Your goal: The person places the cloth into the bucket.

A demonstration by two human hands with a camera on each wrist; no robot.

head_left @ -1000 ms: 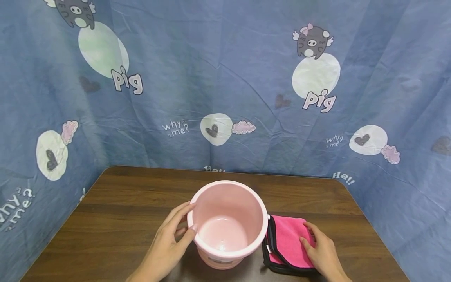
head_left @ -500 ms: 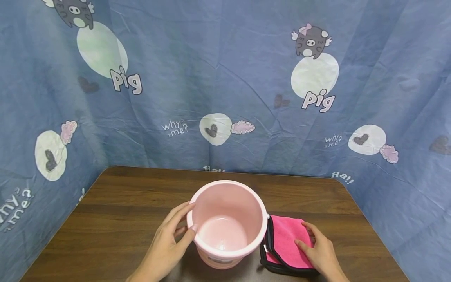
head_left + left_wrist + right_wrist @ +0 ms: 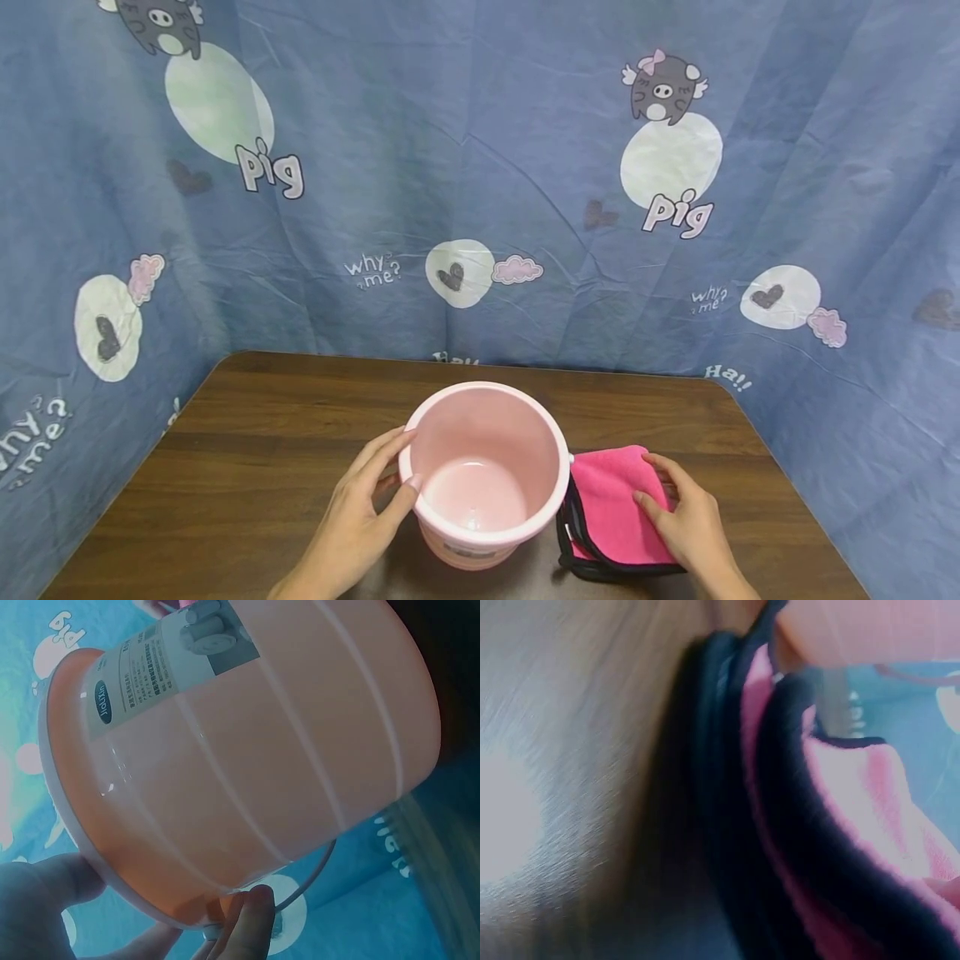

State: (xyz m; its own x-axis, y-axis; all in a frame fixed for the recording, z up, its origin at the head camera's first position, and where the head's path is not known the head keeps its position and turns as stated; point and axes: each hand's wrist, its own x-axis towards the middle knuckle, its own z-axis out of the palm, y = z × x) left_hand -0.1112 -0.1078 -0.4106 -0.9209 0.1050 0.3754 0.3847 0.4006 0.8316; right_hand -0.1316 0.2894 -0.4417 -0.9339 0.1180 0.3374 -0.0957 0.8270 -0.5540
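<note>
A pale pink bucket [image 3: 487,425] stands upright on the table, its inside facing me. My left hand [image 3: 356,521] grips its left rim, thumb at the near side and fingers farther round. In the left wrist view a printed label [image 3: 154,671] shows on the bucket's ribbed wall, and a thin handle [image 3: 311,877] hangs beyond the fingers. To the bucket's right lies a folded hot-pink cloth [image 3: 618,508] with black edging. My right hand [image 3: 693,517] pinches its right side between thumb and fingers, the far part raised. The right wrist view shows its stacked black edges [image 3: 787,757] up close.
The brown wood-grain table [image 3: 247,467] has rounded far corners. A blue printed curtain [image 3: 525,167] hangs behind it and along both sides. The cloth's left edge sits right against the bucket's right side.
The right hand has closed more on the cloth and moved slightly away from me, lifting its far edge. The left hand and bucket stay in place.
</note>
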